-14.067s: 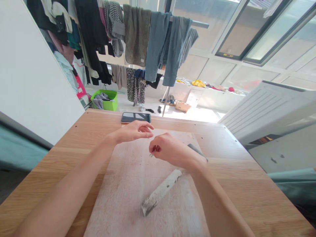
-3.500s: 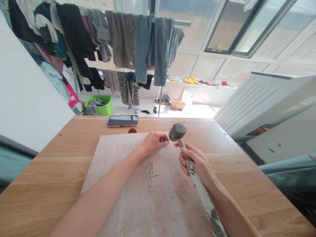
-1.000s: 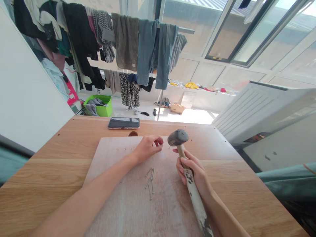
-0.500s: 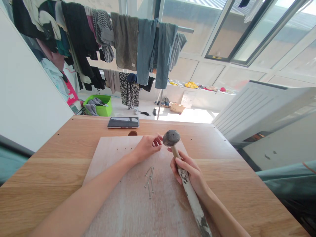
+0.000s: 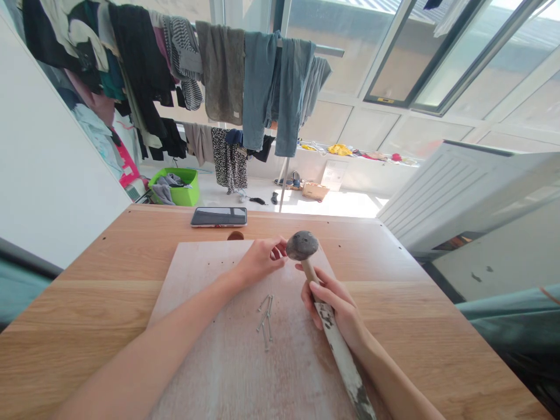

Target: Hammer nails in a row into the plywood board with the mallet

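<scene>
My right hand (image 5: pixel 335 300) wraps round the handle of a mallet (image 5: pixel 301 245). The mallet has a dark grey rounded head and a wooden handle with worn white paint. Its head is raised, right beside the fingertips of my left hand (image 5: pixel 265 256). The fingers of my left hand are curled in a pinch over the far part of a pale wooden board (image 5: pixel 201 350); whatever is between them is hidden by the mallet head. Several nails (image 5: pixel 265 324) lie in a loose cluster on the board, nearer to me than my left hand.
The board lies on a wooden table (image 5: pixel 79 326). Beyond it are a phone (image 5: pixel 219 217) and a small brown round object (image 5: pixel 235 235). Past the table stand a green basket (image 5: pixel 188 189) with cloth and a rack of hanging clothes (image 5: pixel 223 73). A white ribbed panel (image 5: pixel 433 192) is at right.
The mallet head has shifted very slightly to the left. My left hand keeps the same pinch, and the nails lie where they were.
</scene>
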The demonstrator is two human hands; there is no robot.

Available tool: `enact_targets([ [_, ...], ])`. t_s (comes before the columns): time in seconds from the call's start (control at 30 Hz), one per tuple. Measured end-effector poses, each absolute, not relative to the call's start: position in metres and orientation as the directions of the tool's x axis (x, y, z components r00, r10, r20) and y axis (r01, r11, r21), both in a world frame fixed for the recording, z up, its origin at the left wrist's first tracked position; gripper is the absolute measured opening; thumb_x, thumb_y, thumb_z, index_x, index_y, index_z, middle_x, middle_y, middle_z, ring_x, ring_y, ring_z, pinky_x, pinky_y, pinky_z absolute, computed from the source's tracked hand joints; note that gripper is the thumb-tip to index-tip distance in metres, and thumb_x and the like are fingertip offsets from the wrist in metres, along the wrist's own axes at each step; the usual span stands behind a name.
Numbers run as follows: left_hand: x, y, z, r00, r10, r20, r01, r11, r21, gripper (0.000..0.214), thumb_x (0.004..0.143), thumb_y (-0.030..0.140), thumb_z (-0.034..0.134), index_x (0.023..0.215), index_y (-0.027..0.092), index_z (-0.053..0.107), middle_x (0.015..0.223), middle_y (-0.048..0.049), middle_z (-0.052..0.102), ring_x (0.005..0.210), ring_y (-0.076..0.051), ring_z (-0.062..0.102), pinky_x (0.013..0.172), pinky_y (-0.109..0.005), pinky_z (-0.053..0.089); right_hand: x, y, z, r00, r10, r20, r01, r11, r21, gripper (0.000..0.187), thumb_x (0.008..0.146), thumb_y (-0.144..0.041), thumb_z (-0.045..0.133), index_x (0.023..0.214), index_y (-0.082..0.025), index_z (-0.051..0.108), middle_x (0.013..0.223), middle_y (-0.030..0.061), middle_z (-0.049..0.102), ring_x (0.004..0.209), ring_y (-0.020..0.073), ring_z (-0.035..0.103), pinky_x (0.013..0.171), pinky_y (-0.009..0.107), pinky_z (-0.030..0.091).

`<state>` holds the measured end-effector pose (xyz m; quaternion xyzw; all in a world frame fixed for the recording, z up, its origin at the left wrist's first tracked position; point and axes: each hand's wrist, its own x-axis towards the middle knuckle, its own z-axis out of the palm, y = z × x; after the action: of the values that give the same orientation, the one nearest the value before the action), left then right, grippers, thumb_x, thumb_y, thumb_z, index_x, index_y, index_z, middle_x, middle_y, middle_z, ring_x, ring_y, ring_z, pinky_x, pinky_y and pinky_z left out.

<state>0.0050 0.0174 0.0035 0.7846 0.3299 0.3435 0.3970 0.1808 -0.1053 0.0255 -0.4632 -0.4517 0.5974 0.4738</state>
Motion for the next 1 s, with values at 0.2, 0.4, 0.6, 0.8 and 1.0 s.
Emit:
enact_targets([
  [0.2,0.0049,0.0181,0.0033,0.539,0.792,0.286,0.247,-0.474,0.845,0.022,0.077,0.007,0.064,0.096,0.017,0.067,0.075,0.0025,0.069,0.064,-0.01,0.061,0.064,-0.022,0.05,0.1818,-0.1057,0.0231,-0.118,0.982,-0.145,-0.123,-0.159,-0.979,0.052,0.09,-0.049,0.062,0.13,-0.016,0.058,0.064,-0.0035,0.06,0.038,0.0088,0.047,0.037,0.021,0.031],
  [0.4,0.005,0.0183,0.0037,0.532,0.798,0.284,0.246,-0.467,0.849,0.028,0.076,0.007,0.064,0.102,0.016,0.065,0.077,0.0018,0.07,0.064,-0.011,0.061,0.063,-0.022,0.05,0.1831,-0.1054,0.0232,-0.133,0.98,-0.146,-0.116,-0.161,-0.98,0.051,0.092,-0.046,0.06,0.133,-0.015,0.056,0.064,-0.0038,0.06,0.037,0.0081,0.048,0.036,0.019,0.032],
  [0.6,0.005,0.0174,0.0039,0.532,0.801,0.276,0.251,-0.46,0.851,0.026,0.076,0.007,0.063,0.1,0.016,0.066,0.075,0.0023,0.068,0.063,-0.011,0.06,0.062,-0.022,0.049,0.1836,-0.1056,0.0217,-0.137,0.981,-0.135,-0.121,-0.152,-0.981,0.048,0.094,-0.045,0.059,0.132,-0.015,0.056,0.064,-0.0036,0.06,0.037,0.0073,0.049,0.036,0.018,0.033],
  [0.8,0.0057,0.0192,0.0004,0.533,0.796,0.286,0.247,-0.47,0.847,0.026,0.076,0.006,0.065,0.101,0.016,0.067,0.076,0.0022,0.07,0.062,-0.01,0.06,0.061,-0.02,0.048,0.1833,-0.1053,0.0203,-0.15,0.979,-0.138,-0.151,-0.16,-0.975,0.049,0.095,-0.044,0.06,0.133,-0.014,0.056,0.064,-0.0043,0.059,0.037,0.0057,0.048,0.036,0.016,0.031],
  [1.0,0.0064,0.0204,-0.0019,0.527,0.795,0.3,0.255,-0.484,0.837,0.03,0.073,0.001,0.063,0.099,0.015,0.068,0.075,0.0024,0.07,0.062,-0.009,0.059,0.061,-0.02,0.047,0.1825,-0.1049,0.0202,-0.182,0.974,-0.135,-0.159,-0.165,-0.973,0.049,0.096,-0.043,0.059,0.135,-0.014,0.055,0.064,-0.0037,0.06,0.037,0.0055,0.047,0.036,0.017,0.031],
])
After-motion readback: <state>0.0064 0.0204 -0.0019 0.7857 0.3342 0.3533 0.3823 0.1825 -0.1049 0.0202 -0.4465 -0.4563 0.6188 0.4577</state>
